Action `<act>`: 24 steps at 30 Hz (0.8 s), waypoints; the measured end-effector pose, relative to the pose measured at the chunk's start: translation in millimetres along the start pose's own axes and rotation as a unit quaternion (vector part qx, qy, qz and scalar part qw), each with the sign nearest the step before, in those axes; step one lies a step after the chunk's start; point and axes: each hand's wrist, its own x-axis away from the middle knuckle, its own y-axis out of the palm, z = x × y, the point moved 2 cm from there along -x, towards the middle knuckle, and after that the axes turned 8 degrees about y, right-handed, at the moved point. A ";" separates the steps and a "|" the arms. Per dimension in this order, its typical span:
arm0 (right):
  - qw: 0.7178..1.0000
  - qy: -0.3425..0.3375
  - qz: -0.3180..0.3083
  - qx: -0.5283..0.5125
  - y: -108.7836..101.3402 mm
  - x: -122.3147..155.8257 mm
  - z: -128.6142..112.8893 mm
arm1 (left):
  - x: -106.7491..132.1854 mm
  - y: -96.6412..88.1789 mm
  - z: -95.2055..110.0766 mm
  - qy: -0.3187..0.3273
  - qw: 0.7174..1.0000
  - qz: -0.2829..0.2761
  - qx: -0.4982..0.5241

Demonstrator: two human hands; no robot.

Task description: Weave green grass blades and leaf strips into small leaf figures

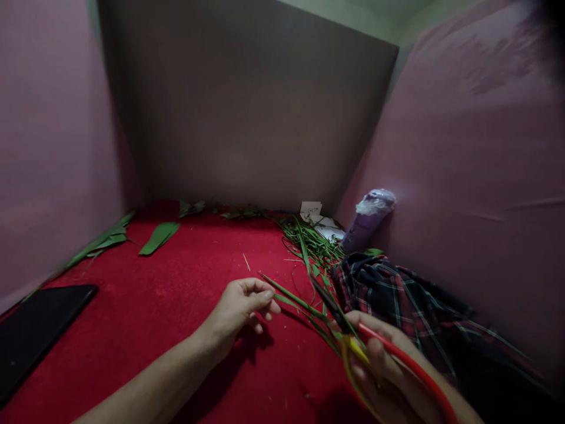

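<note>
My right hand (388, 353) is wrapped around scissors (342, 321) with red and yellow handles and dark blades pointing up and away. Long green stems (293, 297) run from beside the scissors toward the left; whether the right hand also grips them is partly hidden. My left hand (247, 303) is over the red cloth, thumb and forefinger pinched, the other fingers loosely curled. A narrow green leaf strip (286, 301) reaches the left fingertips and seems pinched there. Beyond the scissors lies a heap of thin green leaves and stems (313, 241).
Against the right wall leans a purple cylinder (366, 227) topped with clear plastic. Dark plaid fabric (397, 288) lies at right. White papers (326, 227) sit behind the heap. A broad green leaf (159, 238), more leaves (108, 238) and a black flat panel (44, 324) are at left.
</note>
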 end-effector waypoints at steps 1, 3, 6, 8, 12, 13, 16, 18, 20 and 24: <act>1.000 0.001 0.013 0.014 -2.7 -1.3 -8.9 | -0.2 -0.4 0.1 0.007 1.000 0.000 -0.001; 0.990 -0.003 0.072 0.118 -10.9 -12.0 -27.2 | -0.6 -0.9 0.4 0.017 1.000 -0.002 -0.005; 0.930 -0.092 0.162 0.318 -26.3 -48.7 -53.3 | -1.8 -2.3 0.2 0.021 1.000 0.001 -0.018; 0.822 -0.122 0.215 0.513 -35.0 -82.8 -62.8 | -3.3 -4.2 -0.4 0.024 0.999 0.009 -0.027; 0.681 -0.124 0.242 0.680 -38.7 -144.4 -63.1 | -7.4 -10.0 -2.2 0.036 0.997 0.035 -0.052; 0.667 -0.128 0.238 0.694 -36.4 -153.6 -61.7 | -8.3 -11.7 -2.6 0.037 0.997 0.042 -0.058; 0.636 -0.147 0.230 0.722 -27.8 -160.1 -59.6 | -10.8 -16.0 -2.4 0.047 0.995 0.055 -0.069; 0.622 -0.163 0.226 0.732 -24.9 -147.8 -59.4 | -11.8 -17.7 -1.9 0.053 0.994 0.060 -0.077; 0.613 -0.179 0.225 0.736 -26.0 -125.4 -57.1 | -12.4 -18.0 -1.5 0.058 0.993 0.058 -0.085; 0.626 -0.164 0.186 0.739 -35.0 -72.1 -34.6 | -12.6 -15.2 -1.7 0.067 0.992 0.041 -0.099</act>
